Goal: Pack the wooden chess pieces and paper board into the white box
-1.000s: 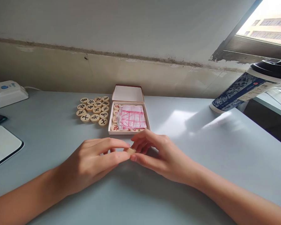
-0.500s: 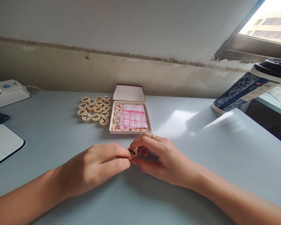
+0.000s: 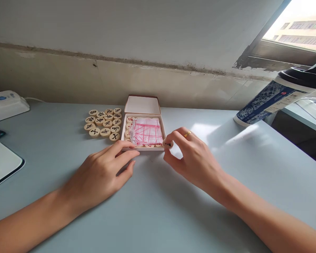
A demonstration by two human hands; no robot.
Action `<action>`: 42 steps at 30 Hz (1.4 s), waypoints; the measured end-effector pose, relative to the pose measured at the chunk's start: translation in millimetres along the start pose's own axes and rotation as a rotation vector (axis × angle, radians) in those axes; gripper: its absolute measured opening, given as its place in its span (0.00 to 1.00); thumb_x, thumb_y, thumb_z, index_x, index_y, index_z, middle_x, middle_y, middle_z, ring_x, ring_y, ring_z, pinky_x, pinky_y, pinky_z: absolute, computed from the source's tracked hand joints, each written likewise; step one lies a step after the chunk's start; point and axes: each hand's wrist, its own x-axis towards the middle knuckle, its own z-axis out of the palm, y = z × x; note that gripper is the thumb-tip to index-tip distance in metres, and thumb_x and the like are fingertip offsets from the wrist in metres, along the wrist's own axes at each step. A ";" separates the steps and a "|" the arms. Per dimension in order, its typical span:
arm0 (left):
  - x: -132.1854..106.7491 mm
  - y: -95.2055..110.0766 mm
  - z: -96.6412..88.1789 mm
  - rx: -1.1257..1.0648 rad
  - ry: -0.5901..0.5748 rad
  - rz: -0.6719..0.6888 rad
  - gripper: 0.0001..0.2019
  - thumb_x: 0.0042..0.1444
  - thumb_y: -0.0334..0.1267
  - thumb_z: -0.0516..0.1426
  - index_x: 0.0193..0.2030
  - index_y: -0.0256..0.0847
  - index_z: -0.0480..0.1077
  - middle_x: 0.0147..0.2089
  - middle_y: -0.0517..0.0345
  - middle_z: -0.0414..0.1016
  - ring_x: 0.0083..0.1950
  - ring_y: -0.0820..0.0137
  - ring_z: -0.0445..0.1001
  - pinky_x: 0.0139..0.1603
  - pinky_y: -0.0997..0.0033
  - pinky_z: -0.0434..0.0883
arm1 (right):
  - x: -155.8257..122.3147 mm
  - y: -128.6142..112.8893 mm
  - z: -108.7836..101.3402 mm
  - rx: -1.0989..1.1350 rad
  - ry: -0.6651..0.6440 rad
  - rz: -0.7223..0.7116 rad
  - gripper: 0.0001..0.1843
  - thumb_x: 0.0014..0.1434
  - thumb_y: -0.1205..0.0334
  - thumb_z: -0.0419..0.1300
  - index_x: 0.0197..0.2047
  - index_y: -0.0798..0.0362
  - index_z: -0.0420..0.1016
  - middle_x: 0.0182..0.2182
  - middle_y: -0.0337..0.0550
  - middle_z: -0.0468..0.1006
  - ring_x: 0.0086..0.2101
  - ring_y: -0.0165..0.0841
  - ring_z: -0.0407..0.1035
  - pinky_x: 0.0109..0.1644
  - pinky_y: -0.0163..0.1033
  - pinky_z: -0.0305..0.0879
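Observation:
Between the thumb and fingers of my right hand (image 3: 185, 147) is a round wooden xiangqi piece (image 3: 168, 144) with a black character, held at the right front corner of the white box (image 3: 147, 149). My left hand (image 3: 107, 168) has its fingers apart and reaches to the box's left front corner, partly hiding it. Inside the open box, a folded plastic board sheet (image 3: 147, 130) with red lines lies on red-marked pieces (image 3: 127, 134). Left of the box, several black-marked pieces (image 3: 105, 132) lie face up in a loose cluster.
A white and blue cup (image 3: 268, 102) with a black lid stands at the right. White devices (image 3: 7, 105) and a white pad with a dark edge (image 3: 5, 165) lie at the left. The box lid (image 3: 142, 104) leans up toward the wall behind the desk (image 3: 147, 211).
My hands have separated. The right one has carried the black-marked piece rightward and forward to the box's corner. The left has let go of it and moved to the box's left front.

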 end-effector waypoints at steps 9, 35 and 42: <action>-0.1 -0.6 -1.0 -0.038 0.002 -0.016 0.11 0.64 0.31 0.52 0.51 0.45 0.68 0.53 0.60 0.70 0.45 0.71 0.75 0.44 0.70 0.70 | 1.9 4.7 3.4 0.088 -0.031 0.049 0.05 0.61 0.69 0.59 0.40 0.51 0.69 0.38 0.40 0.72 0.31 0.28 0.67 0.32 0.33 0.61; 0.1 -1.3 -3.1 -0.076 -0.001 0.026 0.13 0.64 0.30 0.52 0.53 0.41 0.68 0.53 0.57 0.71 0.48 0.69 0.75 0.44 0.70 0.72 | 2.7 5.1 3.7 0.130 -0.092 -0.064 0.07 0.65 0.70 0.55 0.44 0.52 0.72 0.41 0.43 0.77 0.40 0.34 0.71 0.42 0.39 0.69; -1.2 -2.2 -3.3 -0.079 -0.017 0.016 0.12 0.64 0.30 0.51 0.53 0.43 0.67 0.53 0.57 0.71 0.49 0.68 0.75 0.46 0.69 0.72 | 1.4 4.3 4.7 0.064 -0.117 -0.061 0.06 0.63 0.68 0.57 0.43 0.52 0.69 0.44 0.44 0.75 0.41 0.35 0.70 0.43 0.41 0.70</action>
